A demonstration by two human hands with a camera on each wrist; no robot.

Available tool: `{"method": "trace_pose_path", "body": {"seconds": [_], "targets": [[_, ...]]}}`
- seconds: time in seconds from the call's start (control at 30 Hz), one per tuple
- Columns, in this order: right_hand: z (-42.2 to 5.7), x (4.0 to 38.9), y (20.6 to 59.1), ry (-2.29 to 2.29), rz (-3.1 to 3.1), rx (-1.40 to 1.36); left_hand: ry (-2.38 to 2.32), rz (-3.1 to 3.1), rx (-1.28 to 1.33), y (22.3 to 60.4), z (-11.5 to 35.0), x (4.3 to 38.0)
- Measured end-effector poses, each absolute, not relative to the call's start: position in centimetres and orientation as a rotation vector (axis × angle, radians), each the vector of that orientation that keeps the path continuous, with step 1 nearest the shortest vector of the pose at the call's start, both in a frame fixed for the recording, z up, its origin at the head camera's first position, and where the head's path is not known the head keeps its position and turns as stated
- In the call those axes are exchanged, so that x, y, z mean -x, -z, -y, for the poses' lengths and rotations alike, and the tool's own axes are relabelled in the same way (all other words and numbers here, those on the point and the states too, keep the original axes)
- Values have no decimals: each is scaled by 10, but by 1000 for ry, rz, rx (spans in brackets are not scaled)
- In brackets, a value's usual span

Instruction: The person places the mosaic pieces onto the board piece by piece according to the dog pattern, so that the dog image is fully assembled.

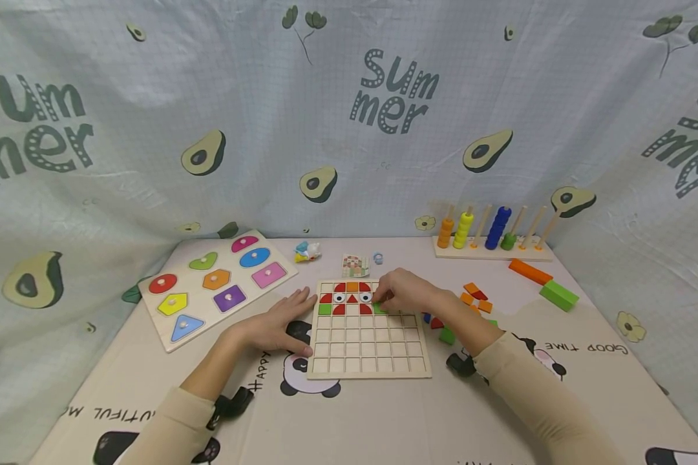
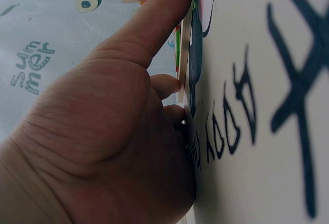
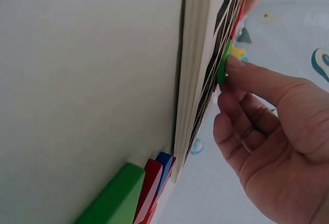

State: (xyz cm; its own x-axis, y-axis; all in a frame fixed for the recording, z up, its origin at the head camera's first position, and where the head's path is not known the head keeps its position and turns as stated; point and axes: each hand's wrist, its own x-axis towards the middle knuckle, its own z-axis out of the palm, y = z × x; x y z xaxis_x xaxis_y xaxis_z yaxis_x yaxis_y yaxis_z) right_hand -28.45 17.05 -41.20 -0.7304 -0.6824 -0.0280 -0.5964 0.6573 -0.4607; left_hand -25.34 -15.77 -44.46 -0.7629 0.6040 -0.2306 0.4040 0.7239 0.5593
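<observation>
A wooden grid board (image 1: 369, 369) lies on the table with red, orange, green and eye-printed tiles in its upper rows. My right hand (image 1: 404, 290) is over the board's upper right part. Its thumb and bent fingers pinch a green tile (image 3: 223, 64), low against the grid in the right wrist view. With fingers spread, my left hand (image 1: 276, 326) rests along the board's left edge. In the left wrist view, the left thumb (image 2: 139, 31) reaches to the board's side. Behind the right hand, part of the top rows is hidden.
Loose coloured blocks (image 1: 446, 334) lie right of the board, partly under the right forearm. A shape puzzle (image 1: 200, 303) is at left, and a bead stacker (image 1: 494, 252) stands at back right. Beyond the board sit a pattern card (image 1: 356, 266) and a small toy (image 1: 307, 252).
</observation>
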Motion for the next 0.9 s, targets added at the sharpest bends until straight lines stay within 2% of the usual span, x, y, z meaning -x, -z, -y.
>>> {"method": "trace_pose_path", "body": {"seconds": [0.27, 0.57, 0.9], "targets": [[-181, 282, 406, 632, -2686, 1063, -683, -2531, -794, 444, 158, 252], [-243, 282, 389, 924, -2751, 822, -683, -2530, -794, 445, 158, 253], [-286, 289, 402, 964, -2558, 721, -682, -2539, -766, 447, 158, 254]]}}
